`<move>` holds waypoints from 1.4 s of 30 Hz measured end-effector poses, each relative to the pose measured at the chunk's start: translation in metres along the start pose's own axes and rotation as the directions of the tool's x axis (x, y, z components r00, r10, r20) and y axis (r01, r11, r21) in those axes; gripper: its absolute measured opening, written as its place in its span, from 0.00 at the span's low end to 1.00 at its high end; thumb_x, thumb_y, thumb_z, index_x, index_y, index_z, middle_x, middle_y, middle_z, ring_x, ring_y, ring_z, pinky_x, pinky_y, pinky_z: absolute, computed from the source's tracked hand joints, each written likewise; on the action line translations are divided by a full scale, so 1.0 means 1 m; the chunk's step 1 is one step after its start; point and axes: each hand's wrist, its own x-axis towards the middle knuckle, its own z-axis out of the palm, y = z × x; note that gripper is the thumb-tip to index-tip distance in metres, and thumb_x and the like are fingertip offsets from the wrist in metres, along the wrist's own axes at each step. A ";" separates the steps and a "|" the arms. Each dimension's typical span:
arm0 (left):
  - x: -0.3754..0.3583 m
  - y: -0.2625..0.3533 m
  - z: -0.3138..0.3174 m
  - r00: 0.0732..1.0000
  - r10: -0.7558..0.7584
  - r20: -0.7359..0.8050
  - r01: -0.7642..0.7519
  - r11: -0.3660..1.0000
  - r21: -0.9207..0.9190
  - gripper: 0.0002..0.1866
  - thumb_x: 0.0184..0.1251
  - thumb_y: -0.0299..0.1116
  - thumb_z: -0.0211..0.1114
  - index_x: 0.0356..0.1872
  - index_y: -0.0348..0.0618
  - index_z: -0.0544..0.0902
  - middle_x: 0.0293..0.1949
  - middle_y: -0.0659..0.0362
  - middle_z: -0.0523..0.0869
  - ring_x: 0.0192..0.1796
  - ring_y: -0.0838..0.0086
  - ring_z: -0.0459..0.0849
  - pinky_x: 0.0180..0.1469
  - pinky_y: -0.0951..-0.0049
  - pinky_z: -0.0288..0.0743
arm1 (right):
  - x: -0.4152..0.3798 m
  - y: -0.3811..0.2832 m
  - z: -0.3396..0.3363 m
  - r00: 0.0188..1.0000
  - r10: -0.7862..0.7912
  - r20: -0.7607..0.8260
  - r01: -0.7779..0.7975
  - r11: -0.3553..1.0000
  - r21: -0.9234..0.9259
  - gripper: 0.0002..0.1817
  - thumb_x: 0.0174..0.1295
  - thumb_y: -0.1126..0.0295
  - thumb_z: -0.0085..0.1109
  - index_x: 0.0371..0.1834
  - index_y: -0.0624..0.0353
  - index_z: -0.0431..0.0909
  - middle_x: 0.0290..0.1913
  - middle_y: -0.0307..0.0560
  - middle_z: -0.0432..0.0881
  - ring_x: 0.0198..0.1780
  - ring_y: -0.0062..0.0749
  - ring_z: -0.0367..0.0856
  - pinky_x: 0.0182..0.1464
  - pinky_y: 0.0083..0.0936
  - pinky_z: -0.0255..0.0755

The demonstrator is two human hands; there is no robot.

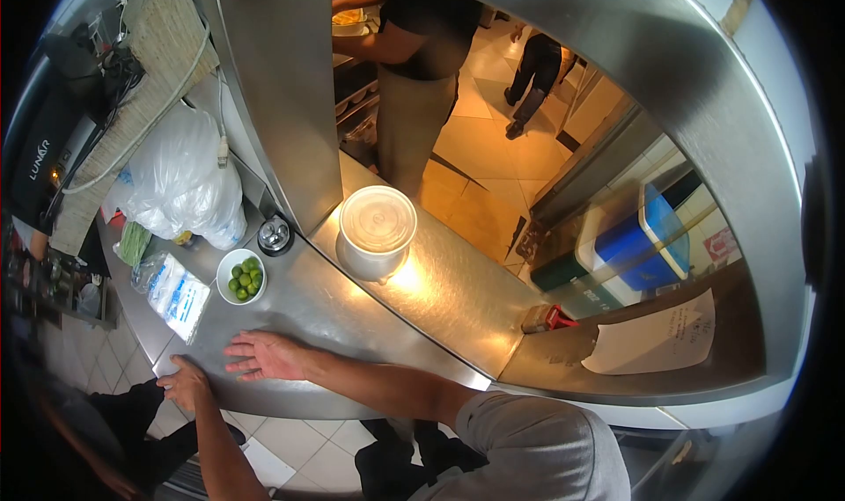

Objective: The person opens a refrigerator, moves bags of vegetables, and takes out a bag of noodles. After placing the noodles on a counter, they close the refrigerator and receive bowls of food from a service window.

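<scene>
My right hand (264,355) is over the steel counter (308,325), palm turned partly up, fingers spread and holding nothing. At the counter's near left corner is my left hand (185,384), its thumb and fingers apart, with nothing visible in it. Beyond my hands stands a white bowl (221,283) of small green citrus fruits (246,281). To its left lies a flat white pack with blue print (179,297). A round metal call bell (275,235) sits behind the bowl. On the pass-through ledge stands a lidded white tub (378,224).
A filled clear plastic bag (180,175) and a green bundle (134,242) sit at the back left. A steel post (282,87) rises beside the opening. Through it, a person (422,61) stands and another walks. A handwritten paper (653,336) lies at the right.
</scene>
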 end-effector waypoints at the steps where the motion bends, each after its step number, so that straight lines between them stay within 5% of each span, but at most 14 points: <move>1: 0.000 0.000 -0.001 1.000 0.014 0.018 -0.014 1.000 0.014 0.52 0.67 0.73 0.38 0.78 0.38 0.51 0.66 0.34 0.69 0.60 0.42 0.79 0.59 0.49 0.77 | -0.001 -0.001 0.001 1.000 -0.004 0.015 0.004 1.000 -0.003 0.36 0.71 0.44 0.52 0.74 0.54 0.59 0.79 0.46 0.59 0.72 0.43 0.70 0.66 0.42 0.66; 20: -0.006 0.006 -0.007 0.994 -0.112 0.002 0.112 0.991 -0.074 0.51 0.67 0.74 0.39 0.77 0.40 0.53 0.64 0.34 0.70 0.60 0.42 0.80 0.58 0.47 0.77 | 0.001 0.000 -0.002 0.999 -0.019 0.037 0.018 0.999 0.029 0.35 0.71 0.44 0.53 0.71 0.57 0.62 0.79 0.46 0.58 0.73 0.44 0.69 0.66 0.42 0.67; 29: -0.003 0.004 -0.004 0.994 -0.106 -0.005 0.106 0.992 -0.067 0.51 0.67 0.74 0.40 0.77 0.40 0.53 0.64 0.35 0.70 0.60 0.42 0.80 0.58 0.46 0.76 | -0.001 -0.001 0.001 1.000 -0.026 0.006 0.026 1.000 0.013 0.42 0.70 0.43 0.53 0.76 0.63 0.56 0.77 0.48 0.62 0.72 0.43 0.69 0.66 0.41 0.66; 42: -0.003 0.004 -0.002 0.993 -0.111 -0.028 0.108 0.990 -0.087 0.51 0.67 0.73 0.40 0.78 0.40 0.53 0.65 0.35 0.69 0.59 0.42 0.80 0.55 0.45 0.78 | -0.001 0.000 0.001 1.000 -0.014 -0.004 0.014 0.999 0.030 0.33 0.70 0.45 0.55 0.69 0.56 0.64 0.77 0.47 0.62 0.73 0.43 0.69 0.66 0.41 0.68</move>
